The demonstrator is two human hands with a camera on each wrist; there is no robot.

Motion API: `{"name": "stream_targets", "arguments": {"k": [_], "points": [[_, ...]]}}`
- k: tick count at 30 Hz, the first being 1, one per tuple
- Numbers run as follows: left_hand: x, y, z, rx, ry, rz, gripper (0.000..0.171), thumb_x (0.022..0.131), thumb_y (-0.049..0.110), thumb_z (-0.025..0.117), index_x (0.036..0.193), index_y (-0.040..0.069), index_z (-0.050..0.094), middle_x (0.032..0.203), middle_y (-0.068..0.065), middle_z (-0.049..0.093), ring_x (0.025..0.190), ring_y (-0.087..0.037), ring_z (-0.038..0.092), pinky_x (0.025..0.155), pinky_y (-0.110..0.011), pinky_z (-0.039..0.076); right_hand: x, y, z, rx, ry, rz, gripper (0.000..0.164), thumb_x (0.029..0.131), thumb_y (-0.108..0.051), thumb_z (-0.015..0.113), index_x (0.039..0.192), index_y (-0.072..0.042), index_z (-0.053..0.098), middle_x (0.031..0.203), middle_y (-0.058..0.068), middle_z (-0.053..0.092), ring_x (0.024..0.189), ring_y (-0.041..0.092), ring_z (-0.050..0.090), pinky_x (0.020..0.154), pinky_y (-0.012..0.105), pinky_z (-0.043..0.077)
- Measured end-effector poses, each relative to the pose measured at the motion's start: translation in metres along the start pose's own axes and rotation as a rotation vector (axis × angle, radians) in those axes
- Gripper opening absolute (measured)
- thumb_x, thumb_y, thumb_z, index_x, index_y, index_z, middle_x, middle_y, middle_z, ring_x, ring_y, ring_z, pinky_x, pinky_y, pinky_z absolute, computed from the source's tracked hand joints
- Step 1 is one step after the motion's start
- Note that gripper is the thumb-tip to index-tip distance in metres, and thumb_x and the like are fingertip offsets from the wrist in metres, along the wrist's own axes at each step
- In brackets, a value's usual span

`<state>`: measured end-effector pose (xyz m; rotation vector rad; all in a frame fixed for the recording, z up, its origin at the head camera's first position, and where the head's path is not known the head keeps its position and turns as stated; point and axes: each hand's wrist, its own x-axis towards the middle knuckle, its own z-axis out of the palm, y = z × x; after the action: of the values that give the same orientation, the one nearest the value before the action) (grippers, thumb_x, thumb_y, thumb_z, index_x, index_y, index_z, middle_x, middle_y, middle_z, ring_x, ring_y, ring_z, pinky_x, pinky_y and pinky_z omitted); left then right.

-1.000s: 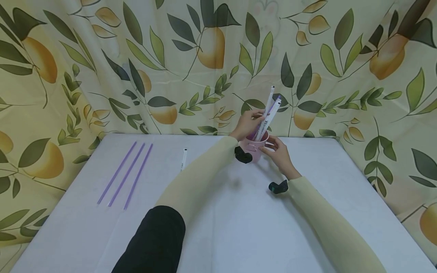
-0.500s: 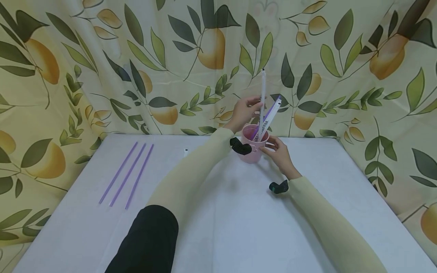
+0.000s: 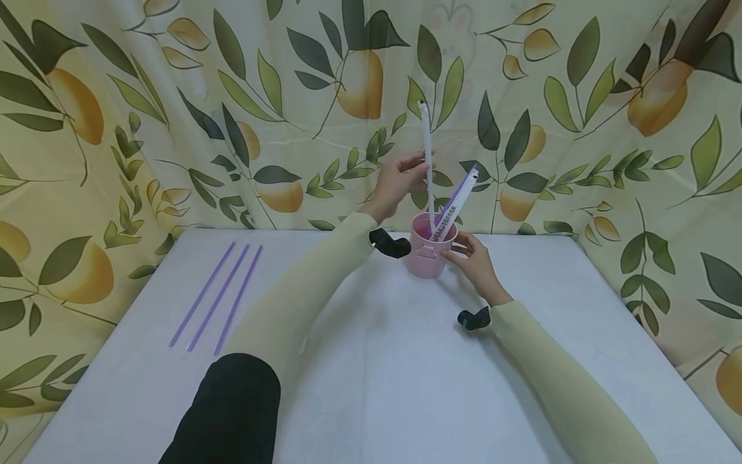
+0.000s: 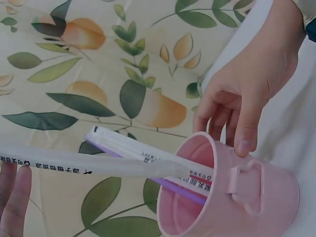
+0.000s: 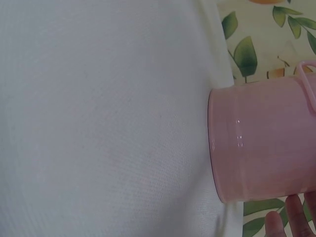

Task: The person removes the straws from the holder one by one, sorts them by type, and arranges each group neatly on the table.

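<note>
My left hand [image 3: 397, 183] pinches a white paper-wrapped straw [image 3: 428, 135] and holds it nearly upright. In the left wrist view its lower end overlaps the mouth of a small pink bucket [image 4: 247, 197]. Another wrapped straw [image 3: 455, 211] and a purple straw [image 4: 180, 191] lean together inside the bucket, tilted to the right in the head view. My right hand [image 3: 476, 265] holds the bucket at its right side, thumb near the rim and small side handle. In the right wrist view, only some fingertips [image 5: 296, 215] show beside the bucket's wall.
Three purple straws [image 3: 203, 293] lie side by side on the left of the white table [image 3: 406, 386]. A fruit-patterned curtain [image 3: 359, 148] hangs right behind the table's back edge. Black wrist cameras sit on both cuffs.
My left hand has moved left and slightly up, lifting the wrapped straw from among the others in the bucket. The left sleeve now covers the white straw-like piece on the table. The right hand stays put.
</note>
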<state>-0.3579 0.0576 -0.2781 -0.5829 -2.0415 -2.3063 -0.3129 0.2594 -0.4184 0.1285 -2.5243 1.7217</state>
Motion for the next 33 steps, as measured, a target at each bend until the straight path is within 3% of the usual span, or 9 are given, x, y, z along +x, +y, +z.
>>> {"name": "stream_targets", "arguments": {"k": [7,13,22,29,33], "points": [[-0.01,0.004,-0.017,-0.055,-0.009,-0.025,0.034,0.093,0.007,0.056,0.126,0.002,0.058,0.122,-0.024,0.061,0.104,-0.031,0.064,0.088,-0.041,0.054,0.001,0.003,0.0,-0.02,0.003,-0.014,0.064,0.089,-0.022,0.065,0.141,-0.002,0.035,0.145,0.019,0.04,0.13,0.036,0.042,0.111,0.045,0.036],[-0.022,0.002,-0.03,0.018,-0.011,-0.091,0.034,0.093,0.009,0.056,0.127,0.002,0.057,0.12,-0.02,0.063,0.101,-0.027,0.066,0.085,-0.036,0.056,0.001,0.002,0.0,-0.025,-0.008,0.002,0.065,0.089,-0.024,0.065,0.142,-0.004,0.034,0.146,0.017,0.039,0.131,0.035,0.041,0.11,0.045,0.036],[-0.044,0.001,-0.05,0.106,-0.04,-0.157,0.035,0.093,0.009,0.056,0.127,0.002,0.056,0.122,-0.022,0.061,0.108,-0.034,0.063,0.089,-0.041,0.054,0.002,0.002,0.001,-0.017,-0.001,-0.008,0.066,0.088,-0.024,0.067,0.142,-0.005,0.034,0.146,0.015,0.04,0.13,0.033,0.043,0.111,0.044,0.035],[-0.064,-0.001,-0.068,0.176,-0.039,-0.24,0.037,0.093,0.01,0.057,0.129,0.005,0.056,0.12,-0.02,0.063,0.082,-0.012,0.065,0.088,-0.039,0.055,0.001,0.003,0.001,-0.024,0.006,-0.014,0.065,0.088,-0.024,0.067,0.141,-0.004,0.036,0.145,0.017,0.041,0.129,0.034,0.044,0.109,0.043,0.038],[-0.075,-0.005,-0.078,0.199,-0.038,-0.279,0.037,0.093,0.01,0.057,0.13,0.005,0.055,0.12,-0.021,0.063,0.078,-0.009,0.064,0.086,-0.039,0.056,0.001,0.004,0.001,-0.024,0.006,-0.017,0.064,0.088,-0.023,0.066,0.141,-0.003,0.035,0.145,0.017,0.041,0.129,0.034,0.044,0.109,0.043,0.038]]}}
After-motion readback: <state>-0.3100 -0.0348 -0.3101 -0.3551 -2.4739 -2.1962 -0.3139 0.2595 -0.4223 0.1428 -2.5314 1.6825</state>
